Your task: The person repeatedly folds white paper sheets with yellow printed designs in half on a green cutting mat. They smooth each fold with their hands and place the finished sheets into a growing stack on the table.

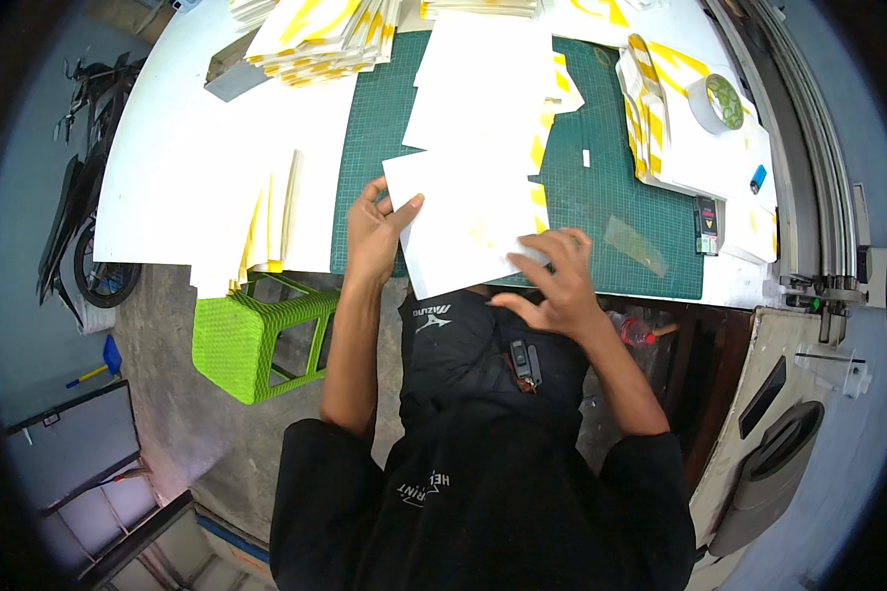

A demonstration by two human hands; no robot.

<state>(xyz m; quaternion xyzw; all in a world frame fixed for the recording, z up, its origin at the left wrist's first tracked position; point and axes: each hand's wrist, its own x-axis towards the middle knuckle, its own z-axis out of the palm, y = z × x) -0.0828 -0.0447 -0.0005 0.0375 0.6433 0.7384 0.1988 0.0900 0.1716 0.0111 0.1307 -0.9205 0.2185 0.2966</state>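
A white paper sheet (448, 231) lies slightly turned at the near edge of the green cutting mat (601, 138). My left hand (373, 234) grips its left edge, the thumb on top and the fingers partly hidden behind it. Over the sheet's lower right corner is my right hand (554, 278), its fingers spread and slightly blurred; whether they touch the paper I cannot tell. More white sheets (478, 94) overlap in a column beyond this one, and yellow-striped edges (539, 202) show along their right side.
Folded yellow-and-white paper pieces (325, 39) are stacked at the far left, beside a grey block (235, 69). On the right, another stack (675, 138) bears a tape roll (716, 103) and a blue lighter (758, 178). A green stool (256, 340) stands below the table's left part.
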